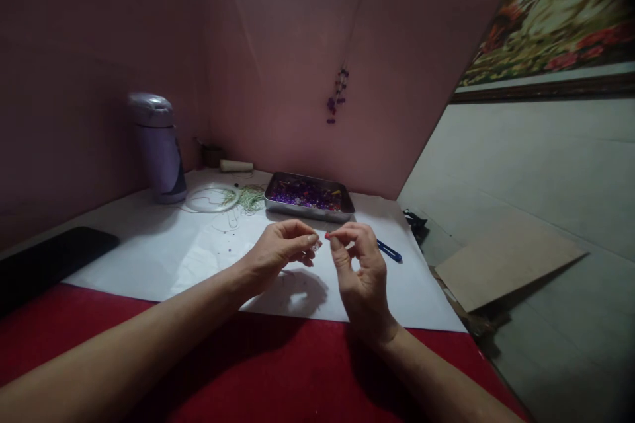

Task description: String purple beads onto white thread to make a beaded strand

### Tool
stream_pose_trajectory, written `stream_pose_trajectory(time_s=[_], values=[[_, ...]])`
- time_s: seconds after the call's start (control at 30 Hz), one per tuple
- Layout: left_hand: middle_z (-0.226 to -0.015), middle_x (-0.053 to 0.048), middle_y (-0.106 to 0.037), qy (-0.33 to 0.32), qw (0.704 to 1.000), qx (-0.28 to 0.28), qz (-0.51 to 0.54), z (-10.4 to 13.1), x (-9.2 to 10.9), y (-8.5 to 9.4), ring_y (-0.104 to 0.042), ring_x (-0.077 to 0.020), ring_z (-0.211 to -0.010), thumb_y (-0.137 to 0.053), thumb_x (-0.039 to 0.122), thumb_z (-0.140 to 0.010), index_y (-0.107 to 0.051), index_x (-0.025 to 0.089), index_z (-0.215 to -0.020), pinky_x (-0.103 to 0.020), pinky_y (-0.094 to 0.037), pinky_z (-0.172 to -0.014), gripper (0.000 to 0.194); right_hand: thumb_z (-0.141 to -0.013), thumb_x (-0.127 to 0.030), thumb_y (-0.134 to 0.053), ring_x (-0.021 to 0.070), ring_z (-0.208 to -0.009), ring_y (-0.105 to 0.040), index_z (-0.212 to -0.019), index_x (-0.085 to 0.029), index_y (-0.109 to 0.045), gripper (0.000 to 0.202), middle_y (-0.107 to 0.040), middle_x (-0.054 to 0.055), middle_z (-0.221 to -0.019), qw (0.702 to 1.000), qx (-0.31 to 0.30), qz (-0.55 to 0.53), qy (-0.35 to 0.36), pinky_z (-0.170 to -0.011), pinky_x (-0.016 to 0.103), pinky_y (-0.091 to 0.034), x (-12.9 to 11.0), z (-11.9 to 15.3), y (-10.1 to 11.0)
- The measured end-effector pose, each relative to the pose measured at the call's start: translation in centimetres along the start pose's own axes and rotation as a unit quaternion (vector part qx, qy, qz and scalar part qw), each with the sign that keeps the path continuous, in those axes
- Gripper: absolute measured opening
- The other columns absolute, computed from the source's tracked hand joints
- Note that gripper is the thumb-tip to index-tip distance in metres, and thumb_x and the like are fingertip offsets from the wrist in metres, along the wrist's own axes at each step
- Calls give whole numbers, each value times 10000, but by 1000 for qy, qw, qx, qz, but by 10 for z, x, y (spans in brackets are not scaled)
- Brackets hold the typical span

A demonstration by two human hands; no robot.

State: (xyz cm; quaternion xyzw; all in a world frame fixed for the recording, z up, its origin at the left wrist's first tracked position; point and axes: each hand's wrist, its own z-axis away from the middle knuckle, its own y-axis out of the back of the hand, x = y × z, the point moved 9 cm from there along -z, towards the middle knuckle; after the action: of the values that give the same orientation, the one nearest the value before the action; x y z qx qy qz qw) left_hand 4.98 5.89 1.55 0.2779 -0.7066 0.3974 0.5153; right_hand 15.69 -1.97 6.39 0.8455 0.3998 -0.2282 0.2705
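Observation:
Over the white sheet, my left hand (pixel 278 251) is closed in a pinch on a small clear bead (pixel 315 246). Just to its right, my right hand (pixel 364 271) pinches a tiny red bead (pixel 327 235) between thumb and forefinger. The two hands are close together with a narrow gap between their fingertips. Any thread between them is too fine to make out. Beyond the hands stands a metal tray (pixel 310 214) of mostly purple beads. A dark blue tool (pixel 389 251) lies beside my right hand, partly hidden by it.
A purple bottle (pixel 161 155) stands at the back left, near a clear ring-shaped coil (pixel 194 206) and tangled green thread (pixel 251 198). A black flat object (pixel 54 258) lies at the left. Strung beads (pixel 338 96) hang on the pink wall. Cardboard (pixel 510 258) is at the right.

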Motion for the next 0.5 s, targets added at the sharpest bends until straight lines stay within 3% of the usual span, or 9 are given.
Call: stream_pose_trajectory(time_s=[0.2,0.5], values=[[-635,-7,-623,-10,1000,3,-8,1,3,-2,-561,-95,-574,-699,263,-696,-633,126,-737,-233,-459,-586,158,-821,-197,-537,209,-862,-525,-842,-203,-619,84,-544,64,-900,995,-35,88,31,-664,323,-429,0,1,-10],[-701,-21,-654,-39,999,3,-24,2,7,-4,-597,-132,-639,-695,282,-695,-650,146,-753,-284,-503,-615,155,-804,-223,-579,165,-712,-510,-834,-196,-600,45,-585,23,-786,996,-60,63,-17,-663,304,-412,9,2,-16]])
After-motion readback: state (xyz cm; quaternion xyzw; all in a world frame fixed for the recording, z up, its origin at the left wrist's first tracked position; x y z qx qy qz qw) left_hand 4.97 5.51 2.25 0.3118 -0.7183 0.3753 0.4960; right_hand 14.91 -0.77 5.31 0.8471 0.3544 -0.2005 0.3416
